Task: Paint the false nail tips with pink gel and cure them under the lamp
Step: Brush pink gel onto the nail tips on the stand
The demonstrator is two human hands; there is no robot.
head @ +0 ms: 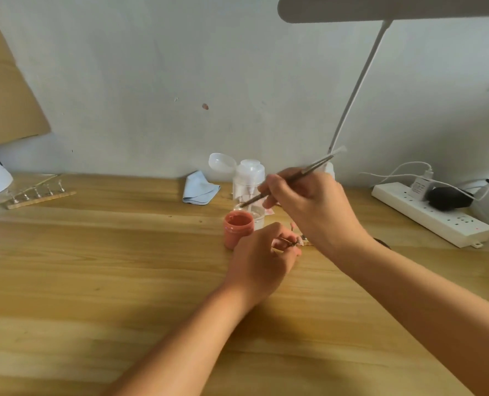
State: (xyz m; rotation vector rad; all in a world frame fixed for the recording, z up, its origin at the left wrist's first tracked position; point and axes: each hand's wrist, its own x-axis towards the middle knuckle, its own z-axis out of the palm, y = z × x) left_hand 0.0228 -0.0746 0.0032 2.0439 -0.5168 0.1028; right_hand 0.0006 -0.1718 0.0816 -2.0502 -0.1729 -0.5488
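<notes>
Holding the brush point(294, 176) in my right hand point(311, 207), tip beside the pink gel pot point(238, 228) mid-frame, left hand point(261, 258) pinching a nail-tip holder point(290, 242) beside it, I judge loading next: dip lightly.

One brush point(313, 167), one jar point(238, 228), one cloth point(200, 188)

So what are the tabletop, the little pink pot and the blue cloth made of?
The tabletop looks like light wood or wood-look laminate, matt, with long grain streaks. The pink pot seems to be smooth plastic, perhaps glass: it has a threaded neck and is pink throughout. The blue cloth looks like soft fabric: it lies crumpled in folds with a dark edge.
</notes>
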